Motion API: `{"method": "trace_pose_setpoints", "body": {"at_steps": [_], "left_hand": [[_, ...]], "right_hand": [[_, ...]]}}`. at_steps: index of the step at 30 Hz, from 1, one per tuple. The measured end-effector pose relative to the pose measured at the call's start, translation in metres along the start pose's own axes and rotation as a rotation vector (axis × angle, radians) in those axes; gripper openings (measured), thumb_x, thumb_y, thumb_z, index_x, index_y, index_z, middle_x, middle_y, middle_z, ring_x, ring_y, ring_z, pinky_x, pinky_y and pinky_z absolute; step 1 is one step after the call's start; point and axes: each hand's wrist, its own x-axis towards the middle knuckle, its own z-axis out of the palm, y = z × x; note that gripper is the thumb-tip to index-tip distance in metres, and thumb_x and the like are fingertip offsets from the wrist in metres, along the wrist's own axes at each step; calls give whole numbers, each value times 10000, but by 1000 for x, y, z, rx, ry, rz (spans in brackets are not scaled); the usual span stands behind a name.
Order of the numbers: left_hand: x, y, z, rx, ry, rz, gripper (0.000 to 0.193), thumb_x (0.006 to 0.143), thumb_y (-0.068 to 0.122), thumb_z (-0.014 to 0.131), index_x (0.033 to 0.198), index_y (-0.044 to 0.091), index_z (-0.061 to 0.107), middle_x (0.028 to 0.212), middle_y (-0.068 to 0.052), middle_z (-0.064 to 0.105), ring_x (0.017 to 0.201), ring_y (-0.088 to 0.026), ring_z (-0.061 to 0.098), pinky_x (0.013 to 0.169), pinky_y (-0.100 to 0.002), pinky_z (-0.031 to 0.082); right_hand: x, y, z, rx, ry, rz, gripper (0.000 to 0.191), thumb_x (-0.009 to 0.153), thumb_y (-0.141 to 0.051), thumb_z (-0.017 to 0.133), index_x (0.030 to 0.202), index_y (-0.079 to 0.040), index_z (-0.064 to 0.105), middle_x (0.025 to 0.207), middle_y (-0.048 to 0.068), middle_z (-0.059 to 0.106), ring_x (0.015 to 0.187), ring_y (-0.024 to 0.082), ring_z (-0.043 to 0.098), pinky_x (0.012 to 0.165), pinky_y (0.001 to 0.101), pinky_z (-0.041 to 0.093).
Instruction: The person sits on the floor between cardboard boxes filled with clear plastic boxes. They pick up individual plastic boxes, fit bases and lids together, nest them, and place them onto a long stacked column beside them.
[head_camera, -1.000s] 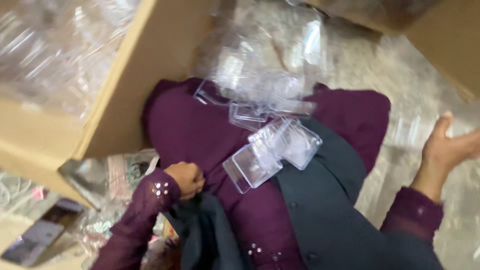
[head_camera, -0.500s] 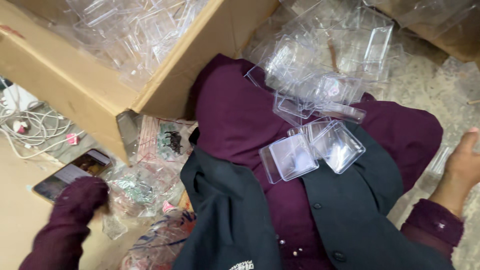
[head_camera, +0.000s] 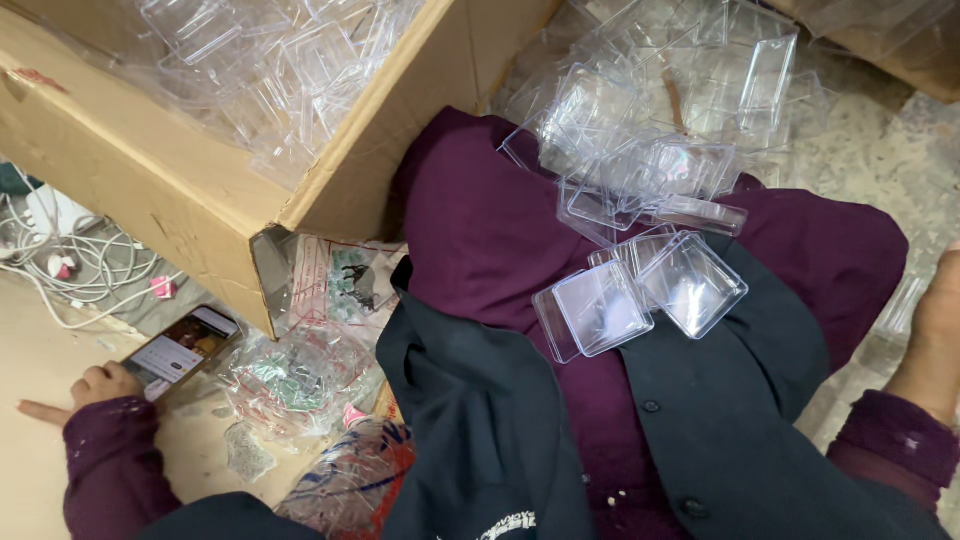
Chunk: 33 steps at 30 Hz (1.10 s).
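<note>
My left hand (head_camera: 92, 388) rests on the floor at the lower left, fingers against a phone (head_camera: 183, 346) with a lit screen. It touches the phone's near end; whether it grips it I cannot tell. My right hand (head_camera: 932, 335) lies at the right edge, partly cut off, resting on the floor with nothing seen in it. On my lap, over purple cloth (head_camera: 490, 230) and a dark vest (head_camera: 720, 420), sit clear plastic cases (head_camera: 640, 295). More of these cases (head_camera: 680, 130) are heaped beyond my knees.
A cardboard box (head_camera: 150, 190) full of clear plastic cases stands at the upper left. Clear bags of small items (head_camera: 295, 380) lie between the box and my lap. White cables (head_camera: 70, 265) trail at the far left. Another cardboard edge (head_camera: 900, 50) shows at the top right.
The view swung left and down. My left hand moved from my lap out to the floor at the left and reached the phone. My right hand stayed at the right edge.
</note>
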Motion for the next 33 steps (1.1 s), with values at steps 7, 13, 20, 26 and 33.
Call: {"method": "trace_pose_setpoints", "body": {"at_steps": [7, 13, 20, 26, 33], "left_hand": [[19, -4, -12, 87, -343, -11, 423, 960, 329, 570, 1320, 165, 718, 1325, -121, 644, 1278, -333, 594, 1128, -843, -1], [24, -15, -23, 4, -438, -42, 773, 670, 414, 809, 1379, 152, 642, 1376, -131, 599, 1326, -355, 541, 1104, -827, 92], [22, -22, -36, -118, -460, -81, 1297, 346, 477, 1076, 1466, 135, 520, 1462, -155, 540, 1386, -377, 468, 1079, -815, 193], [21, -21, -39, -76, -554, -67, 1414, 368, 584, 1066, 1558, 173, 423, 1513, -144, 531, 1412, -359, 473, 1072, -816, 203], [58, -16, -60, -180, -241, -18, 1056, 594, 397, 900, 1520, 138, 462, 1398, -145, 574, 1275, -322, 550, 1014, -668, 341]], "right_hand": [[-6, 13, -7, -41, -9, 10, 453, 1226, -297, 428, 912, 27, 467, 821, -19, 442, 807, 150, 411, 692, 369, 366], [-19, 12, -11, 63, -21, 147, 485, 1174, -352, 441, 888, 35, 491, 869, -7, 479, 774, 145, 410, 712, 359, 392], [-28, -5, -6, 2, 19, 167, 519, 1146, -436, 525, 1170, 68, 648, 1069, 99, 680, 991, 153, 621, 866, 344, 482], [-23, 8, 3, 197, 77, 141, 354, 1095, -294, 648, 1193, 44, 690, 1105, 78, 691, 1017, 168, 619, 960, 340, 515], [-16, -5, -2, 73, 199, -275, 297, 1025, -32, 687, 1292, 48, 582, 1419, 197, 645, 1258, 244, 696, 1115, 366, 546]]}}
